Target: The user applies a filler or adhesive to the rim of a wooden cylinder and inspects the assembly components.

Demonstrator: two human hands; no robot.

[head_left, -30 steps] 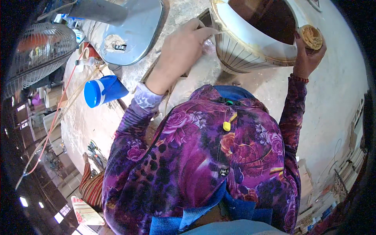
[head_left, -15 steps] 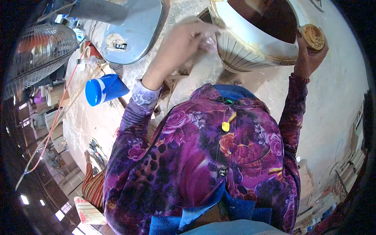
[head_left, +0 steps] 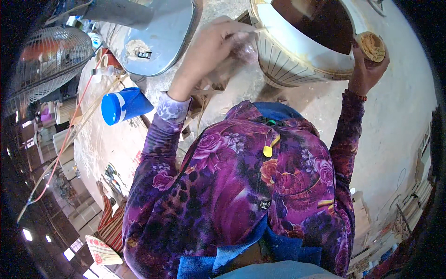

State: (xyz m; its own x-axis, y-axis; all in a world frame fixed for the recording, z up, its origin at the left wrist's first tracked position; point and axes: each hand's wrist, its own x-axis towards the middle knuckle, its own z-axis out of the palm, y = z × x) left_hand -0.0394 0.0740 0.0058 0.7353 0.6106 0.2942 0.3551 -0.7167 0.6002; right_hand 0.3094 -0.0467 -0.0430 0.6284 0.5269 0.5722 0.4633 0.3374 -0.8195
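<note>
A large rounded vessel [head_left: 304,30] with a wide dark opening, a smooth white top and dark lines down its side stands in front of me. My left hand [head_left: 209,53] is beside its left edge, the fingers pinched together and partly blurred. Whatever they hold is unclear; a pale, see-through smear shows below the fingertips. At the vessel's right side my right hand [head_left: 367,74] grips a small round cup [head_left: 371,46], tilted so that its rough tan paste faces up. The cup is close to the vessel's rim.
At the upper left lies a grey-blue panel [head_left: 160,37] with a paste smear on it. A blue lidded jug [head_left: 125,106] stands nearer me. Farther left are a caged fan [head_left: 55,60] and a red cord [head_left: 65,149]. Another person's striped sleeve [head_left: 111,216] shows at lower left.
My left hand has shifted slightly up and left, and its blur has lessened. The cup in my right hand has tilted a little. The vessel stays in place.
</note>
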